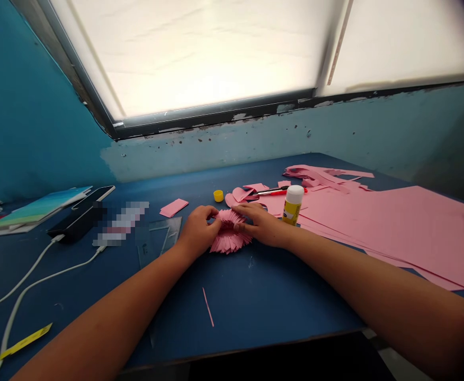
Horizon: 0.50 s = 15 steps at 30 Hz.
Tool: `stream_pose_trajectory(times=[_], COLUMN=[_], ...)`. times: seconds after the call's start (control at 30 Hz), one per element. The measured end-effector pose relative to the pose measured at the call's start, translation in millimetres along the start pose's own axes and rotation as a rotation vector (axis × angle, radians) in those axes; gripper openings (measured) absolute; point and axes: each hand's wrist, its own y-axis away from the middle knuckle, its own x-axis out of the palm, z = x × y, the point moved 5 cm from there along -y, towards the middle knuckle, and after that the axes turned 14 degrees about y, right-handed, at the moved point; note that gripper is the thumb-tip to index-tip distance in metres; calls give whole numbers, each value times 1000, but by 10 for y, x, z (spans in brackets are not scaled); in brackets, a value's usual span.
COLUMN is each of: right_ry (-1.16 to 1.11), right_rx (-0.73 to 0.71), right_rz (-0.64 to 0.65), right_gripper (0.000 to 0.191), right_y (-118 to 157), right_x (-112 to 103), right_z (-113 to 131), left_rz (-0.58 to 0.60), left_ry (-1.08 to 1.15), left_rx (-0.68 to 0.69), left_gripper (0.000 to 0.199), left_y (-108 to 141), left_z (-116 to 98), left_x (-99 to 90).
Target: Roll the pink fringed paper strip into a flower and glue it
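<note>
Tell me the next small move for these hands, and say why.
I'd probably bring the left hand and right hand gently inward: they touch the pleated paper on opposite sides, and its folds splay out along the near edge, so light pressure from both sides might gather them more tightly.

At a blue table, 2 bare hands hold a fan of pleated pink paper, the left hand at its left edge, the right hand at its right. A glue stick stands upright, uncapped or not unclear, just beyond the right hand. Behind the pleats lie a yellow cap and a pen. Pink sheets spread rightward. Near the left hand are pink cards and a clear ruler; 1 thin strip lies in front.
</note>
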Motion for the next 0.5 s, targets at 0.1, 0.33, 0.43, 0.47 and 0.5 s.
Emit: stream_pose_trajectory(times=[0.1,0.33,0.43,0.47,0.5], right_ry=[-32,-73,-64,-55,-39], right_rx=[4,21,87,113,143], right_rz=[-8,-82,-38,-12,10], right_gripper=[58,55,55,53,52], right_y=[11,-157,-360,-433,-502], right_x=[-51,-296,-266,-226,-180], right_z=[31,233,247,240,229], left_rz=[-33,-83,-45,-33,-22], left_ry=[53,81,76,73,65], left_rx=[10,-5,-89,-123,-154], left_gripper=[16,16,18,19,20], left_y=[4,-166,-289,-322,-348], left_z=[-26,-117,19,94,178], left_x=[-39,-329,-411,-420,-422])
